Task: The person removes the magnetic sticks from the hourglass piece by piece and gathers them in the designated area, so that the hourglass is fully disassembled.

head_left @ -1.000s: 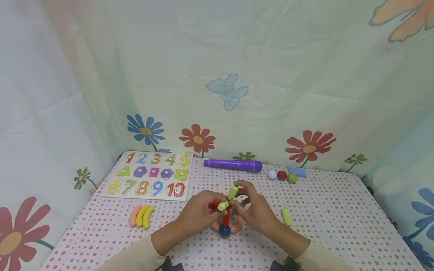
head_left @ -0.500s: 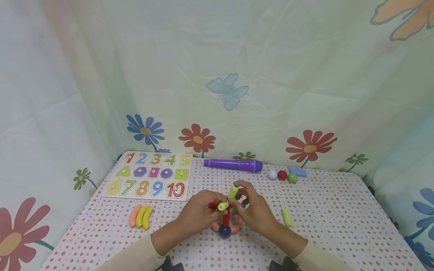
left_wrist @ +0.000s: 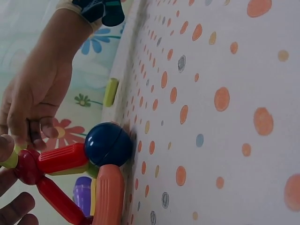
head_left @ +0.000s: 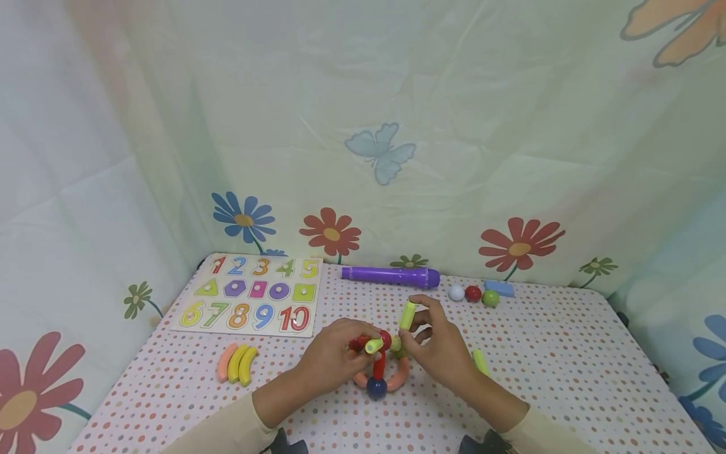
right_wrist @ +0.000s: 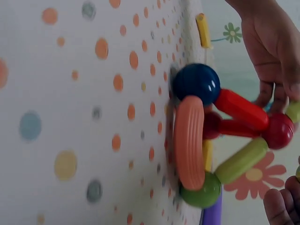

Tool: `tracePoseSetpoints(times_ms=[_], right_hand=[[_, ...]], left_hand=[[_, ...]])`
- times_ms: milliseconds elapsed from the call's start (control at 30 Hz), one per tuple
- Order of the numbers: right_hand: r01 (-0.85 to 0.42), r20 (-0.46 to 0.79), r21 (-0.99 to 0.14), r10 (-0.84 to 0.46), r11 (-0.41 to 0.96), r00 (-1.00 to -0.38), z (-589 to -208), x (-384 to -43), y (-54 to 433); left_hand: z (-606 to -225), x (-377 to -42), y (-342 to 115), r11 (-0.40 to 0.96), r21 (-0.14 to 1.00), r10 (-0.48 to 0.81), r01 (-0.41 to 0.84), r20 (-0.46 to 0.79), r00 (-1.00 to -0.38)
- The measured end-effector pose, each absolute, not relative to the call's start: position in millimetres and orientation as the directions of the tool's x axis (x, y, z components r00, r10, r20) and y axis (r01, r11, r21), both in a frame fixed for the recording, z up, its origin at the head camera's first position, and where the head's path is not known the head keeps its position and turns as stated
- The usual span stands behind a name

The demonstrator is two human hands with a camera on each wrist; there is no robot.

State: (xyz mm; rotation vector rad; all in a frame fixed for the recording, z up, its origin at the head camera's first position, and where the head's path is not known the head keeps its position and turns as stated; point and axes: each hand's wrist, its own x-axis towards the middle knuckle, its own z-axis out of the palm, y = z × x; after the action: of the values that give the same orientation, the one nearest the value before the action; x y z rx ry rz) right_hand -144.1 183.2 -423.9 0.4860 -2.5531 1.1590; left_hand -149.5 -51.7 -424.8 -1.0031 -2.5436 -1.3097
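A small frame of magnetic sticks and balls stands on the table, with a dark blue ball (head_left: 377, 388), a red top ball (right_wrist: 280, 131), a green ball (right_wrist: 201, 190), red sticks (right_wrist: 243, 109) and coral curved sticks (right_wrist: 189, 143). My left hand (head_left: 338, 353) pinches a short light green stick (head_left: 374, 345) at the red top ball; its fingers partly hide the frame. Just right of the frame, my right hand (head_left: 435, 347) holds another light green stick (head_left: 408, 315) upright between thumb and fingers, apart from the red ball.
A number puzzle board (head_left: 247, 294) lies at the back left, near curved pink and yellow sticks (head_left: 237, 364). Behind the hands are a purple microphone-shaped toy (head_left: 390, 277), loose white, red (head_left: 473, 294) and green balls, and a blue block (head_left: 499, 288). A light green stick (head_left: 480, 362) lies right.
My right hand has moved right and slightly up with its light green stick, away from the red ball, which now shows. My left hand has stayed in place.
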Motion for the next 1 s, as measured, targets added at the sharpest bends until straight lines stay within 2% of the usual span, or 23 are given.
tracePoseSetpoints(times_ms=[233, 600, 1000], right_hand=[[-0.360, 0.330, -0.649, -0.178, 0.670, -0.927, -422.6, -146.1, 212.2], [-0.298, 0.169, -0.499, -0.246, 0.814, -0.955, -424.7, -146.0, 262.9], [-0.338, 0.049, -0.385, -0.346, 0.859, -0.937, -434.8, -143.7, 294.1]], left_hand=[[-424.4, -150.3, -51.1, 0.403, 0.688, 0.521, 0.603, 0.369, -0.769], [-425.2, -150.5, -51.0, 0.390, 0.685, 0.523, 0.615, 0.386, -0.760], [-425.1, -150.6, -51.0, 0.397, 0.704, 0.525, 0.589, 0.352, -0.775]])
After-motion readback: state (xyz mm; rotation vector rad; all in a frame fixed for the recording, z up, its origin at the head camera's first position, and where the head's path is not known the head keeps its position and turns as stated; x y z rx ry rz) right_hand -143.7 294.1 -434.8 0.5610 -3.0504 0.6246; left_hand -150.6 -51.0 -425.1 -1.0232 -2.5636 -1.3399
